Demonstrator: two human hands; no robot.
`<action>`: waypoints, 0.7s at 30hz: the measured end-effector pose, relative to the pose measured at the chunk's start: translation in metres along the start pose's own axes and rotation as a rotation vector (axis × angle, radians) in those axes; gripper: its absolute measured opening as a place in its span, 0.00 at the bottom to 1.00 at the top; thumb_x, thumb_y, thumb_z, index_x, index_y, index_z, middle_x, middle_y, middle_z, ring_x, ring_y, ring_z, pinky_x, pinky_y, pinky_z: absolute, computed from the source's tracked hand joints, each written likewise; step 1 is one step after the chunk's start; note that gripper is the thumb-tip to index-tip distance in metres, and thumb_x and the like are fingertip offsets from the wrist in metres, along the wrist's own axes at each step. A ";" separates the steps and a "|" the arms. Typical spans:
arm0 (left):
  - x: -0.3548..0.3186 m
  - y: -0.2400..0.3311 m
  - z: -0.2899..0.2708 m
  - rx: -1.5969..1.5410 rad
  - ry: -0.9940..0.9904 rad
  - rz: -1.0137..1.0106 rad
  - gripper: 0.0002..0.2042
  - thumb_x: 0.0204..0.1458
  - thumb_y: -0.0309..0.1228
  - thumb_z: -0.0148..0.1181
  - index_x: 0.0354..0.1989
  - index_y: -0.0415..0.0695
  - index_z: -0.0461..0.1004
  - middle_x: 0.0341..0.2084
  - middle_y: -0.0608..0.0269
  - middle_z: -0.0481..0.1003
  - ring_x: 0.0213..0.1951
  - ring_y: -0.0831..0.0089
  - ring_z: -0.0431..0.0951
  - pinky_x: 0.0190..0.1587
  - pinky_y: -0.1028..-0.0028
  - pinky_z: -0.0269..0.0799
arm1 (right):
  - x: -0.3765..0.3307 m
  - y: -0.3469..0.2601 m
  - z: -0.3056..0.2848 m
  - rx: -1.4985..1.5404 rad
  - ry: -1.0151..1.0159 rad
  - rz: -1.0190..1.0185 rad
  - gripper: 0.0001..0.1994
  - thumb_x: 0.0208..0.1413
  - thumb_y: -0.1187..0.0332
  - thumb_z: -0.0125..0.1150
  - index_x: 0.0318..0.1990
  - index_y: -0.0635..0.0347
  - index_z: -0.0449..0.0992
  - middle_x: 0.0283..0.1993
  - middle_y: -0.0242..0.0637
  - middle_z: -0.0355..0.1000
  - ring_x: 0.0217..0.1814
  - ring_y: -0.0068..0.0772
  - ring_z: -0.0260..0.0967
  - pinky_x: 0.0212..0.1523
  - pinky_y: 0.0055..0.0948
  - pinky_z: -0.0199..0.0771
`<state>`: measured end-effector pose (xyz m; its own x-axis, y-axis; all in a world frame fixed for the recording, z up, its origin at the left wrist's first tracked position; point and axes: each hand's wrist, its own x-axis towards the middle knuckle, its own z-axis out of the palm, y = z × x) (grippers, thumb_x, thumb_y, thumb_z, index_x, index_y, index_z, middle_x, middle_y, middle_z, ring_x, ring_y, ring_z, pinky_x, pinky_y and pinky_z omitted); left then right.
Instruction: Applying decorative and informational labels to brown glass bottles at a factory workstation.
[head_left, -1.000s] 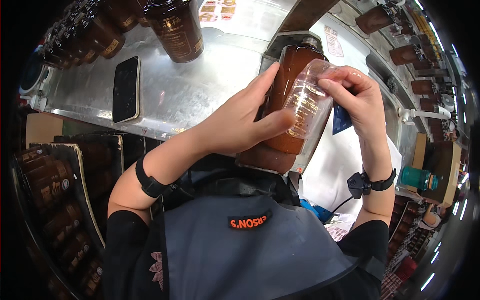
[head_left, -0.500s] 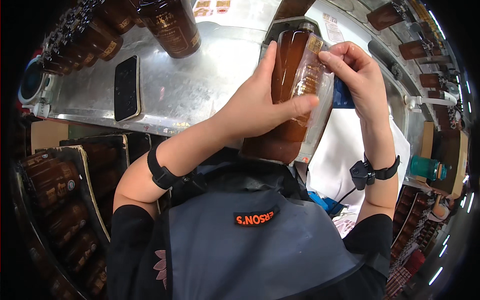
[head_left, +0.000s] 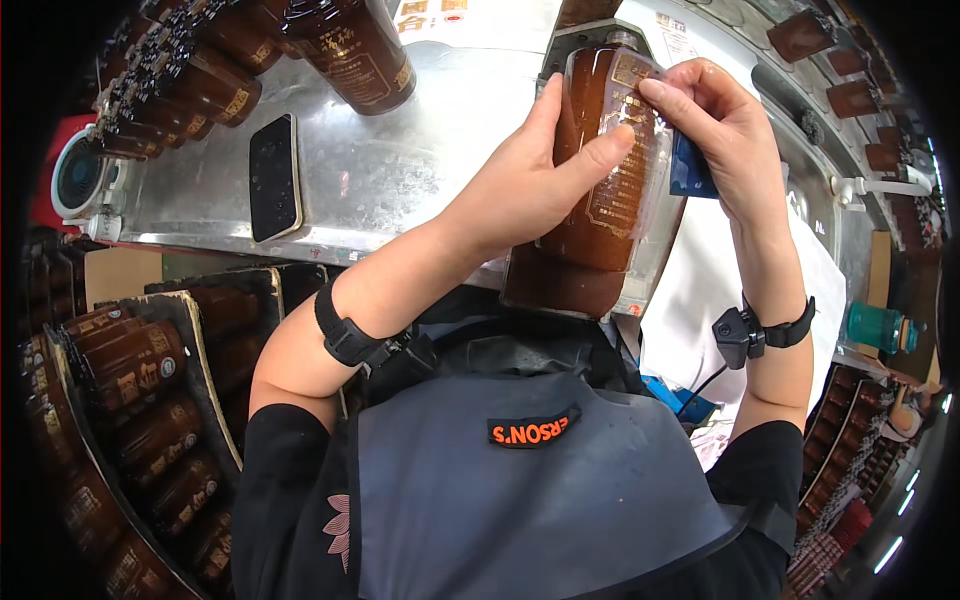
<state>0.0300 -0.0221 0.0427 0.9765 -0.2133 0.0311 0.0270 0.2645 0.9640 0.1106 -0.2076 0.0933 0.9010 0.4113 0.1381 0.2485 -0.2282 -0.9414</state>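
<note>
A brown bottle (head_left: 575, 275) lies on a holder at the table's front edge, its neck pointing away from me. A clear label film (head_left: 622, 205) with gold print covers its upper face. My left hand (head_left: 515, 190) grips the bottle from the left, fingers along its far side and thumb pressed on the film. At the film's upper right edge, my right hand (head_left: 735, 135) pinches between thumb and forefinger. A dark blue flat piece (head_left: 692, 172) shows below the right fingers; whether they hold it is hidden.
A black phone (head_left: 275, 178) lies on the metal table (head_left: 200, 205). Brown bottles (head_left: 355, 55) crowd the back left, and more fill divided boxes (head_left: 150, 365) at lower left. White sheet material (head_left: 690, 300) hangs right of the holder. A small fan (head_left: 80, 172) stands at far left.
The film now lies flatter over the bottle, its gold print spread across the upper face. My left thumb has moved up along it. The whole view has shifted slightly.
</note>
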 end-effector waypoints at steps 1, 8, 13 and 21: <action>-0.001 0.000 0.000 0.003 -0.003 0.000 0.44 0.61 0.44 0.58 0.70 0.25 0.38 0.63 0.44 0.61 0.64 0.64 0.63 0.64 0.71 0.60 | 0.000 0.000 0.001 0.007 0.000 -0.006 0.10 0.55 0.64 0.69 0.33 0.61 0.78 0.24 0.21 0.69 0.28 0.08 0.61 0.30 0.12 0.59; -0.003 0.007 -0.001 0.011 -0.027 0.044 0.39 0.58 0.36 0.62 0.69 0.31 0.45 0.58 0.50 0.67 0.58 0.69 0.69 0.60 0.71 0.66 | -0.003 -0.004 0.004 0.005 0.005 0.003 0.10 0.55 0.65 0.69 0.33 0.62 0.78 0.24 0.22 0.70 0.27 0.09 0.62 0.30 0.12 0.61; -0.002 0.011 0.000 -0.005 -0.060 0.043 0.37 0.58 0.35 0.62 0.69 0.35 0.47 0.58 0.54 0.67 0.58 0.72 0.68 0.60 0.71 0.67 | -0.003 -0.001 0.002 -0.043 -0.026 -0.021 0.08 0.57 0.66 0.67 0.34 0.60 0.77 0.29 0.23 0.73 0.31 0.08 0.65 0.34 0.12 0.62; -0.003 0.018 0.004 0.018 -0.018 -0.034 0.36 0.58 0.33 0.62 0.69 0.36 0.49 0.57 0.55 0.67 0.58 0.72 0.69 0.60 0.71 0.66 | -0.002 -0.007 0.004 -0.076 -0.009 -0.010 0.08 0.57 0.66 0.67 0.33 0.60 0.76 0.26 0.21 0.69 0.29 0.07 0.63 0.32 0.11 0.59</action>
<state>0.0267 -0.0204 0.0610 0.9712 -0.2384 0.0029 0.0560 0.2401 0.9691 0.1060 -0.2031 0.0989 0.8954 0.4214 0.1439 0.2836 -0.2906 -0.9139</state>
